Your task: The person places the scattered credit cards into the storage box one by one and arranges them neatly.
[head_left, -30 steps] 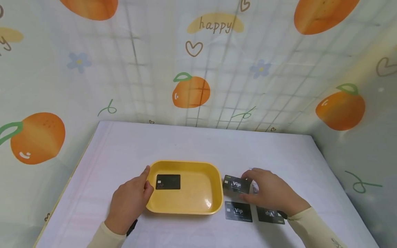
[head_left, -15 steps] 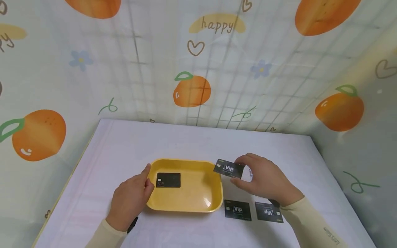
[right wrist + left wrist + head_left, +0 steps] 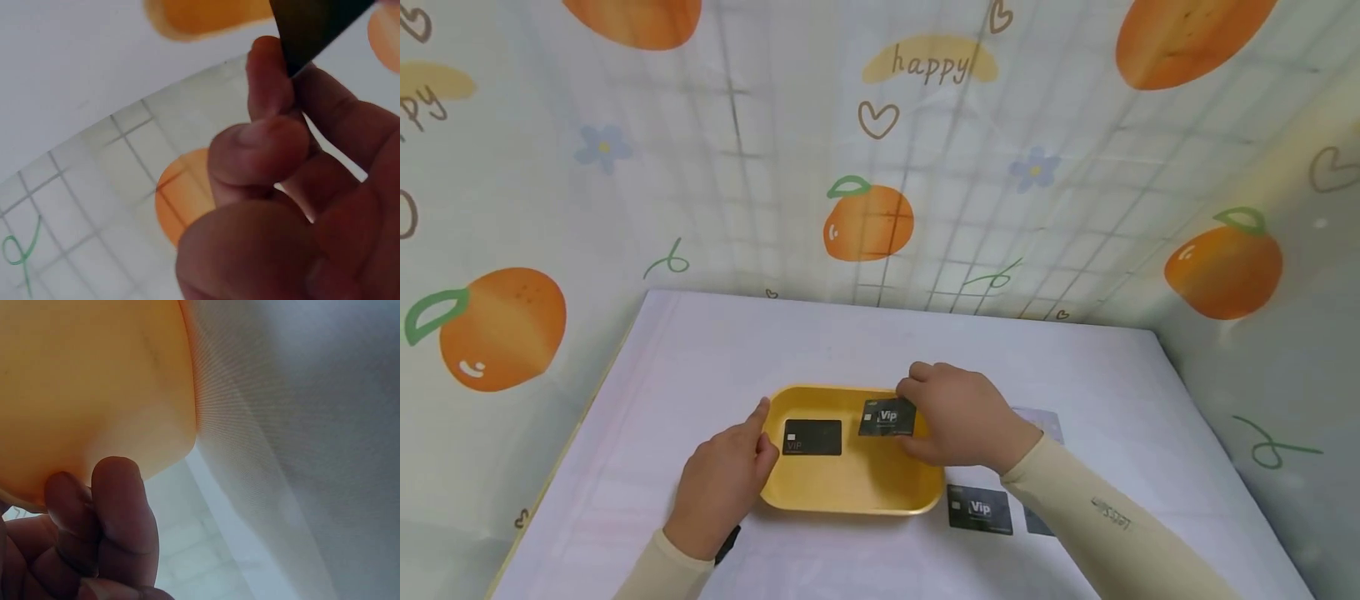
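A yellow tray (image 3: 850, 507) stands on the white table, with one black VIP card (image 3: 812, 437) lying flat in its left part. My left hand (image 3: 722, 483) holds the tray's left rim, its index finger along the edge; in the left wrist view, curled fingers (image 3: 125, 500) touch the tray's outer wall (image 3: 125, 381). Over the tray's right part, my right hand (image 3: 970, 412) pinches another black VIP card (image 3: 886, 417) by its right end. Seen from the right wrist, only a dark corner of that held card (image 3: 312, 31) shows beyond the fingers (image 3: 269, 81).
Right of the tray another black VIP card (image 3: 980, 509) lies on the table (image 3: 737, 350). A further dark card (image 3: 1037, 522) is partly hidden by the right sleeve. Behind the right wrist a pale card-like piece (image 3: 1045, 421) shows partly. A fruit-printed curtain (image 3: 775, 167) surrounds the table's back and sides.
My right hand has lifted the VIP card from beside the tray and carried it left, over the tray's right part. The left hand has stayed at the rim.
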A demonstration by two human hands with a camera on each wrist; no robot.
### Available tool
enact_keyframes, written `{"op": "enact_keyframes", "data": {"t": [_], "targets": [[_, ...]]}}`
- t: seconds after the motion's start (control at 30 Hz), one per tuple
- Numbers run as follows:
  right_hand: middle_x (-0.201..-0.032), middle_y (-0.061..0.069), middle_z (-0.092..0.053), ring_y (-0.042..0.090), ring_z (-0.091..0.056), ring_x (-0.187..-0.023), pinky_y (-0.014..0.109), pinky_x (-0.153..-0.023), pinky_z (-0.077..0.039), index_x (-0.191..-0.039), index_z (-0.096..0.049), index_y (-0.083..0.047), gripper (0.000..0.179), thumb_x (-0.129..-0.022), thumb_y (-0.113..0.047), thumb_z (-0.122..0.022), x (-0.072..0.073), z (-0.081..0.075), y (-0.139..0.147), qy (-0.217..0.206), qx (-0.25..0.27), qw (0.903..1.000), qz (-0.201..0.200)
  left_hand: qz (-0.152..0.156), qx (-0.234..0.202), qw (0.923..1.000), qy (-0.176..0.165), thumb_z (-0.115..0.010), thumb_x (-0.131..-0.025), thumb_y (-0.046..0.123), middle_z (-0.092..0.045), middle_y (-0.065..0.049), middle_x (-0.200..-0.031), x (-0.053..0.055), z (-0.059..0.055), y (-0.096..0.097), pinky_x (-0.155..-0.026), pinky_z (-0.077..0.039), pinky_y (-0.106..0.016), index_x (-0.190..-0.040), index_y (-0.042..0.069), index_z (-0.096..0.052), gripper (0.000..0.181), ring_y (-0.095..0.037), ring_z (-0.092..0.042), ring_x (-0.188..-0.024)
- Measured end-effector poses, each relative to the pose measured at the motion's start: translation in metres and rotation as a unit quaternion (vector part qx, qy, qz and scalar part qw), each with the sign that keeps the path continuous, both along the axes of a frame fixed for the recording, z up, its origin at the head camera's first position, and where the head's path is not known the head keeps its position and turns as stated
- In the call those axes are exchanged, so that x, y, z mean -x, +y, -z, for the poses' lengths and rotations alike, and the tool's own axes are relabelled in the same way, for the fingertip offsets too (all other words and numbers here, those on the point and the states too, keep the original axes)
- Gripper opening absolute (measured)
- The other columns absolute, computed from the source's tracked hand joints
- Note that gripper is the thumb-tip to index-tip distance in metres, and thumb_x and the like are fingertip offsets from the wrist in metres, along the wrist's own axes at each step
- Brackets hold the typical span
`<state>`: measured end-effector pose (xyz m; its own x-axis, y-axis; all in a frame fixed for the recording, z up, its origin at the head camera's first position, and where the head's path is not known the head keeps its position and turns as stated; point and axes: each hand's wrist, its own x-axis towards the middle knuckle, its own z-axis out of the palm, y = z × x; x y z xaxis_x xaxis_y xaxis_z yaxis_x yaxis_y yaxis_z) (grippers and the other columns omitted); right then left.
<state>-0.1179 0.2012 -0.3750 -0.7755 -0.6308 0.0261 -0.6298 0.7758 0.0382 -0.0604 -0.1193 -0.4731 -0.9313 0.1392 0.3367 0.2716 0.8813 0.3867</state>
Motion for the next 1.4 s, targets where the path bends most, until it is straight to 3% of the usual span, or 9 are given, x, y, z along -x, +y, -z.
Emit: {"op": "enact_keyframes", "data": {"t": [0.2, 0.4, 0.67, 0.83, 1.03, 1.4], "targets": [[-0.083, -0.009, -0.049, 0.012, -0.045, -0.068, 0.029, -0.052, -0.043, -0.097, -0.071, -0.019, 0.043, -0.078, -0.056, -0.082, 0.004, 0.009, -0.015, 0.022, -0.044, 0.9986, -0.018, 0.004, 0.003, 0.9999, 0.014, -0.062, -0.096, 0.015, -0.038, 0.011, -0.061, 0.002, 0.002, 0.0, -0.044, -0.03, -0.024, -0.148, 0.007, -0.063, 0.052, -0.008, -0.029, -0.049], [-0.08, -0.008, -0.049, 0.013, -0.044, -0.068, 0.029, -0.05, -0.042, -0.089, -0.071, -0.02, 0.038, -0.076, -0.054, -0.083, 0.005, 0.016, -0.026, 0.034, -0.056, 0.9977, -0.019, 0.007, 0.005, 1.0, 0.0, -0.062, -0.097, 0.015, -0.041, 0.01, -0.063, 0.002, -0.003, -0.001, -0.046, -0.032, -0.025, -0.149, 0.006, -0.061, 0.053, -0.009, -0.032, -0.051], [-0.081, -0.007, -0.051, 0.014, -0.047, -0.069, 0.03, -0.052, -0.044, -0.093, -0.074, -0.019, 0.04, -0.078, -0.054, -0.082, 0.003, 0.019, -0.038, 0.008, -0.093, 0.9956, 0.001, 0.007, 0.005, 0.9999, -0.01, -0.062, -0.097, 0.014, -0.04, 0.01, -0.062, 0.001, -0.007, 0.0, -0.045, -0.031, -0.025, -0.148, 0.005, -0.062, 0.052, -0.008, -0.031, -0.05], [-0.077, -0.007, -0.054, 0.017, -0.047, -0.07, 0.032, -0.053, -0.043, -0.09, -0.075, -0.019, 0.037, -0.077, -0.053, -0.084, 0.001, 0.027, -0.04, -0.005, -0.114, 0.9934, 0.009, 0.004, 0.0, 0.9999, -0.009, -0.063, -0.096, 0.014, -0.038, 0.01, -0.06, 0.0, -0.004, 0.0, -0.044, -0.029, -0.024, -0.148, 0.006, -0.063, 0.052, -0.007, -0.028, -0.049], [-0.074, -0.006, -0.061, 0.02, -0.046, -0.07, 0.034, -0.053, -0.042, -0.088, -0.076, -0.018, 0.037, -0.075, -0.051, -0.086, 0.001, 0.038, -0.04, -0.003, -0.13, 0.9913, 0.019, 0.001, 0.0, 1.0, 0.001, -0.064, -0.096, 0.014, -0.037, 0.01, -0.06, 0.0, 0.002, 0.0, -0.043, -0.028, -0.024, -0.147, 0.006, -0.063, 0.052, -0.007, -0.027, -0.049], [-0.071, -0.007, -0.06, 0.02, -0.046, -0.072, 0.034, -0.053, -0.041, -0.088, -0.078, -0.017, 0.039, -0.075, -0.052, -0.087, 0.001, 0.039, -0.039, 0.0, -0.134, 0.9905, 0.032, -0.004, 0.007, 1.0, 0.0, -0.062, -0.097, 0.016, -0.037, 0.011, -0.06, 0.001, 0.003, -0.001, -0.042, -0.028, -0.024, -0.149, 0.009, -0.062, 0.053, -0.006, -0.026, -0.048]]}}
